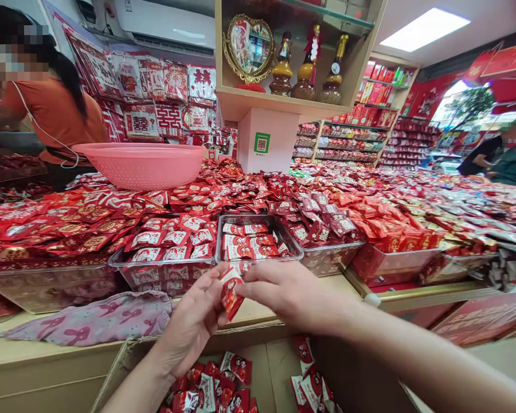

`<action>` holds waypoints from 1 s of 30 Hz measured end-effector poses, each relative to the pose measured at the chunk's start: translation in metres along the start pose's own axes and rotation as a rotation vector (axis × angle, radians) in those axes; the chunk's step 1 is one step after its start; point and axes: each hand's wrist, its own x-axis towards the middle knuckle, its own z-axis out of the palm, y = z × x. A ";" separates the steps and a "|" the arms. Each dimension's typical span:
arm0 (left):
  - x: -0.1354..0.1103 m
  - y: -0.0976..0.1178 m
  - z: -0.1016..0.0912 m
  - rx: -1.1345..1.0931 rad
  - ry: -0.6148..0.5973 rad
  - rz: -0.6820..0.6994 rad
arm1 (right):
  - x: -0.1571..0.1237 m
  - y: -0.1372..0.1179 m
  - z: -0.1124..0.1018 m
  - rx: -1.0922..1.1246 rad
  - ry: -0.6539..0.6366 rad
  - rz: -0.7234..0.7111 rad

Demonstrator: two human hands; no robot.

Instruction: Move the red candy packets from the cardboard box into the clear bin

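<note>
Between my two hands is a small red and white candy packet (231,292). My left hand (193,312) is closed round its left side. The fingers of my right hand (290,292) press on its right edge. Just beyond them stands a clear plastic bin (298,252) with rows of red and white packets (251,244) inside. Below my hands is an open cardboard box (120,373). Loose red and white packets (236,367) lie in it, with another cluster (312,384) on its right side.
A pink basket (144,163) rests on the heaped packets at the back left. Filled bins, one (155,267) to the left and one (331,258) to the right, flank the middle one. A patterned cloth (98,321) lies on the counter edge. A person in orange (64,109) stands at far left.
</note>
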 end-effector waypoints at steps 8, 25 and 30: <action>0.002 -0.016 0.011 0.179 0.226 0.233 | -0.004 -0.004 0.077 1.290 0.412 0.669; 0.006 -0.024 0.003 0.403 0.151 0.224 | 0.022 0.083 0.032 0.695 0.630 0.820; 0.011 -0.030 -0.002 0.505 0.081 0.176 | 0.075 0.152 0.045 0.475 0.360 0.958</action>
